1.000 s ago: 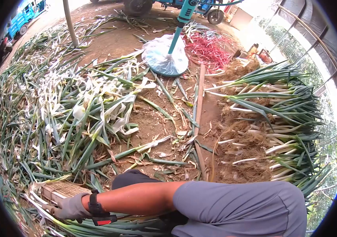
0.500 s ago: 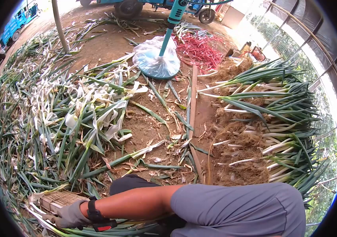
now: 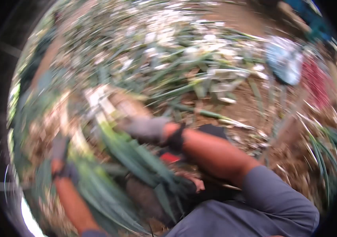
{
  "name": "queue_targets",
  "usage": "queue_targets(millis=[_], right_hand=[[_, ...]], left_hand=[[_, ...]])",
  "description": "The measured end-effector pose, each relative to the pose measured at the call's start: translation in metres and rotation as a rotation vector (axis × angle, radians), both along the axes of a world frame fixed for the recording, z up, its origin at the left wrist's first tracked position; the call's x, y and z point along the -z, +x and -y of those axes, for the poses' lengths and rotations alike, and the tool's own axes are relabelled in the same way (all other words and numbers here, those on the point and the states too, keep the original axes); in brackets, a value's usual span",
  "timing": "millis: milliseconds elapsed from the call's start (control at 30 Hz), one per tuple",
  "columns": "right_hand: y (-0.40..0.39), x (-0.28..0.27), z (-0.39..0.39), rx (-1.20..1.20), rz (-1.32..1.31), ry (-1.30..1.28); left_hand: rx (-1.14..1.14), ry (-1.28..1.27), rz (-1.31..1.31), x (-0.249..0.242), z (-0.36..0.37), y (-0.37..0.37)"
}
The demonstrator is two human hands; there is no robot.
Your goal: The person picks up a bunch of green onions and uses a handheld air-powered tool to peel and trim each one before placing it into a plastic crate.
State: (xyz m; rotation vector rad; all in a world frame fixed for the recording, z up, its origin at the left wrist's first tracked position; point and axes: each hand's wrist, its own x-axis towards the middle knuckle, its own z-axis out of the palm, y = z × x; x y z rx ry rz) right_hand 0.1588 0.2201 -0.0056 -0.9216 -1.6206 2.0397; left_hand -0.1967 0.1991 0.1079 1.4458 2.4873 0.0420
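Motion blurs the whole head view. My left hand (image 3: 60, 148), in a grey glove, is at the lower left beside a bundle of green onions (image 3: 97, 189) with pale stalks and long green leaves. My right hand (image 3: 142, 128), also gloved in grey, lies over a second group of green onions (image 3: 131, 158), near the brown crate (image 3: 127, 100). The fingers of both hands are smeared, so their grip cannot be made out. The green leaves extend down toward my lap.
A heap of loose leaves (image 3: 156, 51) covers the ground ahead. At the right are a plastic-covered round base (image 3: 283, 61), red strings (image 3: 314, 81) and more rooted onions (image 3: 326, 146). A wooden strip (image 3: 289, 126) lies on the soil.
The view has swung to the left, bringing my left hand and the bundle beside it into sight. The crate and my right hand now appear nearer the middle.
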Motion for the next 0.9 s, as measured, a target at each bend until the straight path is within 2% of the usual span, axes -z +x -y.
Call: queue_targets(millis=[33,67,100,133,167,200,267,333,367,400,467,533,600,733,767,867,900], right_hand=[[0.001,-0.013,0.007,0.002,-0.002,-0.074],[-0.008,-0.019,0.013,0.045,-0.024,-0.127],[-0.017,-0.016,0.013,-0.021,0.053,-0.13],[-0.026,-0.014,0.012,-0.061,0.148,-0.128],[-0.035,-0.008,0.013,-0.084,0.154,-0.078],[-0.042,-0.003,0.017,-0.103,0.169,-0.035],[-0.046,-0.019,0.027,-0.136,0.262,0.032],[-0.063,0.01,0.024,-0.239,0.302,0.125],[-0.067,0.008,0.027,-0.27,0.35,0.17],[-0.072,0.007,0.03,-0.3,0.368,0.169],[-0.082,0.003,0.037,-0.361,0.419,0.208],[-0.094,0.013,0.041,-0.4,0.416,0.253],[-0.101,0.012,0.046,-0.413,0.415,0.261],[-0.112,0.018,0.047,-0.496,0.428,0.328],[-0.116,0.022,0.047,-0.532,0.435,0.369],[-0.119,0.02,0.05,-0.571,0.483,0.317],[-0.12,0.017,0.05,-0.55,0.474,0.33]], left_hand=[[0.089,0.002,0.021,0.035,-0.018,-0.074],[0.204,0.083,0.054,0.057,-0.023,-0.078],[0.321,0.158,0.086,0.08,-0.03,-0.079],[0.525,0.144,-0.166,0.134,-0.041,-0.114],[0.188,0.248,0.344,0.123,-0.021,-0.051],[-0.028,0.274,0.564,0.138,-0.009,-0.032],[-0.042,0.301,0.519,0.208,0.003,-0.048],[-0.066,0.521,0.323,0.265,0.026,-0.053],[-0.12,0.498,0.53,0.241,0.042,-0.032],[-0.187,0.577,0.561,0.236,0.053,-0.021],[-0.119,0.649,0.083,0.251,0.076,-0.014],[-0.136,0.718,0.048,0.248,0.094,-0.006],[-0.248,0.538,0.003,0.221,0.109,0.013],[-0.34,0.323,-0.114,0.221,0.112,0.012],[-0.359,0.301,-0.074,0.216,0.113,0.011],[-0.301,0.297,0.339,0.239,0.117,-0.024],[-0.215,0.437,0.362,0.262,0.122,-0.038]])
